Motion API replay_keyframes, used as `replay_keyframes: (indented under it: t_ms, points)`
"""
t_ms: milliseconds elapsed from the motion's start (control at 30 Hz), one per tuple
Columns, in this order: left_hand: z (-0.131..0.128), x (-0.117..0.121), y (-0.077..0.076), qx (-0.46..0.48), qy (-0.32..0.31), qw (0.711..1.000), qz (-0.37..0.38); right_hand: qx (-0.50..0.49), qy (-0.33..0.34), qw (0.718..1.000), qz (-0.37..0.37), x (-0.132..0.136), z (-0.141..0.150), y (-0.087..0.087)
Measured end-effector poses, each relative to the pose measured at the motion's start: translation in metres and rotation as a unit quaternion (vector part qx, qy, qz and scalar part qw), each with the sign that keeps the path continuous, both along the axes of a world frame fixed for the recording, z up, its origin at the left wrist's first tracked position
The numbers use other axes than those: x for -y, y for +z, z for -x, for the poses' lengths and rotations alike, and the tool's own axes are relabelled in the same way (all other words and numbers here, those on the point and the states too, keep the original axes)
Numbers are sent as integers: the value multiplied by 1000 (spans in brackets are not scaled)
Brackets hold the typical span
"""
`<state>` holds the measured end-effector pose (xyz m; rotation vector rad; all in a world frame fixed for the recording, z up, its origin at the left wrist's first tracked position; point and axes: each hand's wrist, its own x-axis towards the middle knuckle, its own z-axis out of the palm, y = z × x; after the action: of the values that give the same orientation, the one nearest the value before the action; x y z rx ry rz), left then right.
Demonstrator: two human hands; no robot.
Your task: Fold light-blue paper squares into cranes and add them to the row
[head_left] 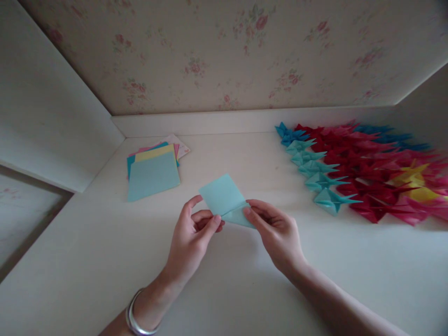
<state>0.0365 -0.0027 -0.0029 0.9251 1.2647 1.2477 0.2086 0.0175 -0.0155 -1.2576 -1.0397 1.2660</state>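
Observation:
A light turquoise sheet of origami paper [223, 193], partly folded, is held between both hands a little above the white table. Its upper part is a flat square, and a folded flap shows along the lower right. My left hand [196, 228] pinches the lower left edge between thumb and fingers, with the index finger raised behind the paper. My right hand [275, 228] grips the right corner, thumb on top and fingers curled beneath. The fingertips under the paper are partly hidden.
A pile of coloured paper sheets [154, 177] lies at the back left. Rows of folded paper figures [332, 200] in turquoise, red, pink, blue and yellow cover the right side of the table [224, 289]. A flowered wall [210, 56] rises behind; a white panel [45, 93] stands left.

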Motion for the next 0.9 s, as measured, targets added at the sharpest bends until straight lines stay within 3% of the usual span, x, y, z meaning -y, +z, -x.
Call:
replay_keyframes:
  t_ms: [200,467,900]
  points:
    - [0,0,-2,-26,-64,997,39,-21,9,1000,4,1,1,-2]
    - [-1,2,-4,-72,-84,991,71,12,-19,1000,16,-1,0,0]
    - [3,2,-5,-75,-94,992,44,8,-6,1000,8,0,1,-2]
